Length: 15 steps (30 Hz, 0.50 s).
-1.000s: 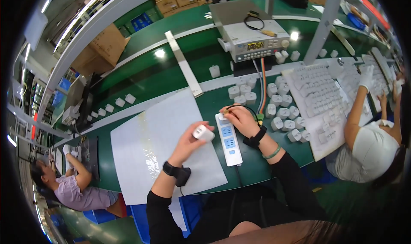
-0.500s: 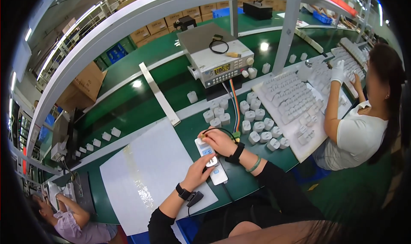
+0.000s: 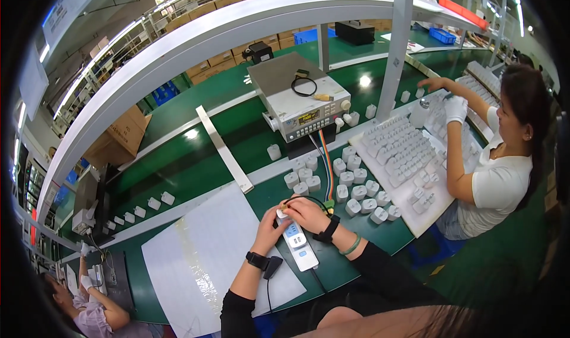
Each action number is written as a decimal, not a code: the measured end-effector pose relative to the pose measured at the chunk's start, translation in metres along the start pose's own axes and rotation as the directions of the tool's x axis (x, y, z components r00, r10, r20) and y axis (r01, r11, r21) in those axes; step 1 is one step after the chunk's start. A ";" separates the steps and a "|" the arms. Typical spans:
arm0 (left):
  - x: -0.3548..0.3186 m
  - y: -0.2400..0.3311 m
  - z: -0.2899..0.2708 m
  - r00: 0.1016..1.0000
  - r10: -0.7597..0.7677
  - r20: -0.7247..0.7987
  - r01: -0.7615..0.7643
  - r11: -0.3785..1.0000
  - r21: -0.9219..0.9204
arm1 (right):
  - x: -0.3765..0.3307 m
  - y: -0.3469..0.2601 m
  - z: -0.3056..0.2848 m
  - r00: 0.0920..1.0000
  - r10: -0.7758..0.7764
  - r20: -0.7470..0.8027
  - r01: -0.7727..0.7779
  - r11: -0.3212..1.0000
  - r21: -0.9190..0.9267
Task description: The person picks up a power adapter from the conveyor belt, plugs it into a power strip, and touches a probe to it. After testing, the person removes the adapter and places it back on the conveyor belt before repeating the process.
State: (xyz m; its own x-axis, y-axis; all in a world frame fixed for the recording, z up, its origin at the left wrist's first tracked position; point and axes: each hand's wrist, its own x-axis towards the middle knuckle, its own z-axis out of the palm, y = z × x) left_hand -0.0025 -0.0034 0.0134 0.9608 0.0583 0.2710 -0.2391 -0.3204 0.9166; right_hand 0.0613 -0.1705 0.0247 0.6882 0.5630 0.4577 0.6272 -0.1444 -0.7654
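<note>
A white power strip (image 3: 304,256) with a blue socket panel lies on the green bench, over the edge of a white sheet. At its far end sits a small white charger (image 3: 282,216), partly covered by my fingers. My left hand (image 3: 269,227) has its fingers closed round the charger's left side. From the right, my right hand (image 3: 310,213) pinches the gold-coloured plug (image 3: 284,207) of a thin black cable against the charger. Whether the plug is fully in is hidden. Nearer me, a white block (image 3: 297,241) with two dark slots sits on the strip.
Several white chargers (image 3: 358,192) stand right of my hands. A bench tester (image 3: 306,94) with a lit display stands behind, ribbon cable (image 3: 326,172) running down. The white sheet (image 3: 208,261) lies left. A co-worker (image 3: 499,142) sits right beside a charger-filled board (image 3: 409,210); another person (image 3: 89,308) is far left.
My left hand has moved from the strip's middle to its far end, onto the charger, uncovering the slotted block. My right hand stays at the plug. The right co-worker's arm now reaches across the bench.
</note>
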 end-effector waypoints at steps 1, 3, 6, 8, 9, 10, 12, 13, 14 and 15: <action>-0.001 -0.010 -0.001 0.999 -0.013 0.035 0.010 0.996 0.085 | 0.001 -0.003 0.000 1.000 -0.023 -0.007 0.023 1.000 0.001; -0.004 -0.018 0.002 0.996 -0.046 0.078 0.033 0.986 0.161 | 0.009 -0.021 -0.012 0.997 -0.034 -0.064 0.041 0.993 0.110; 0.001 -0.013 0.004 0.998 -0.018 0.067 0.007 0.986 0.165 | 0.022 -0.055 -0.037 0.987 -0.014 -0.163 0.069 0.939 0.338; 0.004 -0.005 0.003 0.995 -0.072 0.063 0.058 0.978 0.202 | 0.016 -0.074 -0.053 0.995 -0.063 -0.072 0.079 0.966 0.245; 0.005 -0.007 0.001 0.993 -0.099 0.060 0.085 0.975 0.203 | 0.012 -0.074 -0.055 0.995 -0.099 -0.024 0.102 0.975 0.198; 0.003 -0.009 0.001 0.996 -0.059 0.062 0.049 0.988 0.146 | 0.000 -0.073 -0.051 0.996 -0.084 -0.012 0.085 0.973 0.215; 0.009 -0.014 0.001 0.998 -0.018 0.053 0.014 0.996 0.086 | -0.027 -0.067 -0.046 0.996 -0.012 0.084 -0.005 0.980 0.199; 0.009 -0.015 0.000 0.998 -0.020 0.051 0.015 0.995 0.102 | -0.033 -0.064 -0.043 0.991 0.022 0.132 -0.047 0.981 0.189; 0.009 -0.013 0.003 0.998 -0.019 0.059 0.013 0.994 0.108 | -0.037 -0.064 -0.042 0.990 0.031 0.138 -0.057 0.980 0.189; 0.009 -0.011 0.005 0.998 -0.015 0.066 0.008 0.993 0.115 | -0.039 -0.064 -0.042 0.989 0.054 0.135 -0.071 0.989 0.126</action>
State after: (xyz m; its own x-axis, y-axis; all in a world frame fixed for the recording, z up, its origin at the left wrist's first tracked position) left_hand 0.0095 -0.0038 0.0039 0.9715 0.0010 0.2370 -0.2139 -0.4266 0.8788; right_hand 0.0095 -0.2167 0.0750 0.6654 0.6592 0.3503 0.5255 -0.0804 -0.8470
